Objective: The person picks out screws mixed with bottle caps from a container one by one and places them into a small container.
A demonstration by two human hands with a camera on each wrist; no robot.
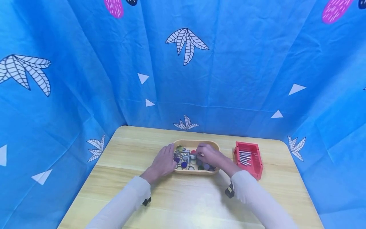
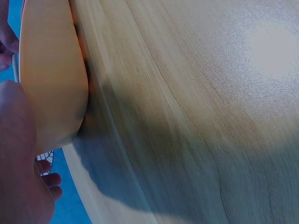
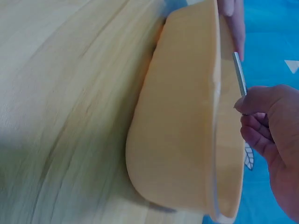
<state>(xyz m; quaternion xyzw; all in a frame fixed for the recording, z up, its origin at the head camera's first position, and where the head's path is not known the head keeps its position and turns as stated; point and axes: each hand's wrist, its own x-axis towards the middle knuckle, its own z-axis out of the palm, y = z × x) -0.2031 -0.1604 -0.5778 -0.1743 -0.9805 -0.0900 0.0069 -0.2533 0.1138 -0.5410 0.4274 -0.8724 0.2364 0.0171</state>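
Note:
A yellow-orange plastic tray holds coloured bottle caps and several long silver metal rods that look like nails. At its left end, my left hand holds the tray, thumb by the near rim; the left wrist view shows fingers bent down past the tray's end. Over the tray's right half, my right hand pinches one nail-like rod between thumb and fingers. That rod lies tilted and points left, above the caps. The tray's wall hides its contents in both wrist views.
Right of the tray stands a red plastic bin with several silver nail-like rods lying side by side. Both sit on a light wooden table. A blue patterned curtain rises behind the table and along both sides.

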